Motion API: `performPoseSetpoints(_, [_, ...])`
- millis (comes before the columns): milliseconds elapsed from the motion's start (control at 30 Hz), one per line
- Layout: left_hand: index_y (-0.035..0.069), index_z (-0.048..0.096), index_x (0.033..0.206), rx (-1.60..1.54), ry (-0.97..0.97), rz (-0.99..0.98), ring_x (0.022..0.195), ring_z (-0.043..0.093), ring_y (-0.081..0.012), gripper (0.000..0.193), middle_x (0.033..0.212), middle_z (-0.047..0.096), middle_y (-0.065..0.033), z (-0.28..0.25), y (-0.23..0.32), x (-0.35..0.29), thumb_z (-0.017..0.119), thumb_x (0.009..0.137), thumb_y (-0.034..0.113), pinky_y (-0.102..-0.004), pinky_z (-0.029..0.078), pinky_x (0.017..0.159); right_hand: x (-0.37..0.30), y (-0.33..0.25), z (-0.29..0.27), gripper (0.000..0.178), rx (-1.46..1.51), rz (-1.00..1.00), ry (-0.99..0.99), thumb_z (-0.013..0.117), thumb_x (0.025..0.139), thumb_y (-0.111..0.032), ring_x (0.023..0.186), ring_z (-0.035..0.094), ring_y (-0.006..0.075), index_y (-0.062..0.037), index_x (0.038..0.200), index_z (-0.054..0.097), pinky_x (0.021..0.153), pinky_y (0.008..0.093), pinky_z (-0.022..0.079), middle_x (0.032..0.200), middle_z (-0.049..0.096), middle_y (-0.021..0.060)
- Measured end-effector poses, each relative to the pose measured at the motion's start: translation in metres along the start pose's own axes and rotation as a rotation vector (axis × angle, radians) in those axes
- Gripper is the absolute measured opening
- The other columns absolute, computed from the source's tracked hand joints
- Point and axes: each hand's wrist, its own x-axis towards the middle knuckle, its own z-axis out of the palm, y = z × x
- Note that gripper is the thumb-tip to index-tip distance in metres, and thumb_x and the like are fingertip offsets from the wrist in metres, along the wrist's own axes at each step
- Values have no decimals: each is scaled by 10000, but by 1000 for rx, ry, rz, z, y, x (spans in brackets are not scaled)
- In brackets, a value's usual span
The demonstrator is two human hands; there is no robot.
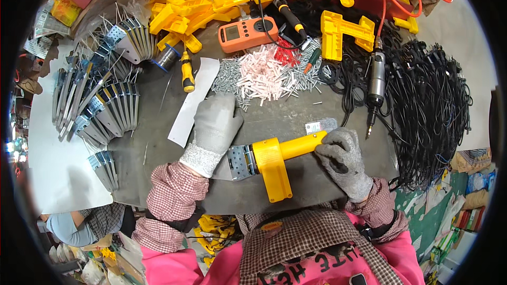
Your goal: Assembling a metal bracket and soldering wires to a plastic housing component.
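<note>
A yellow pistol-shaped tool housing [272, 159] lies across the bench in front of me, its handle pointing right and a perforated metal bracket with a flat grey plate [243, 162] at its left end. My right hand [344, 161], in a grey glove, closes its fingertips on the handle's end. At the near left edge of a pile of grey screws [228, 76] is my gloved left hand [215, 121], back upward and fingers curled; anything in them is hidden. Pale pink sleeves [261, 74] are heaped among the screws. A white strip [195, 100] lies beside my left hand.
Metal plate assemblies [113, 103] are stacked at left. Behind the screws stand an orange meter [248, 32] and piled yellow housings [195, 5]. A power screwdriver [376, 82] hangs on a red coiled hose at right, beside bundled black cords [428, 111]. A yellow-handled screwdriver [187, 73] lies near a wire spool [167, 58].
</note>
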Motion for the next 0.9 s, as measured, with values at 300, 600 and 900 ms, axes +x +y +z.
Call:
performPoseSetpoints(300, [36, 642, 947, -555, -349, 457, 916, 639, -320, 102, 920, 641, -109, -21, 10, -12, 617, 852, 6, -402, 519, 836, 9, 3, 3, 328, -23, 20, 0, 788, 708, -21, 1010, 597, 324, -113, 978, 625, 883, 433, 484, 1031, 614, 73])
performPoseSetpoints(600, [86, 654, 1150, -216, -306, 625, 1024, 656, -285, 324, 1115, 676, -85, -47, 19, -28, 603, 830, 76, -361, 527, 867, 22, 8, -34, 411, 56, 159, 196, 715, 782, 0, 1017, 592, 329, -73, 1172, 607, 878, 392, 488, 1109, 576, 146])
performPoseSetpoints(900, [45, 603, 1249, -390, -64, 528, 981, 681, -319, 558, 1112, 695, -150, -26, 82, -23, 771, 783, 302, -400, 543, 827, 82, 104, -70, 845, -410, 734, 110, 711, 804, -352, 999, 665, 395, -56, 1502, 338, 874, 451, 541, 1106, 647, 246])
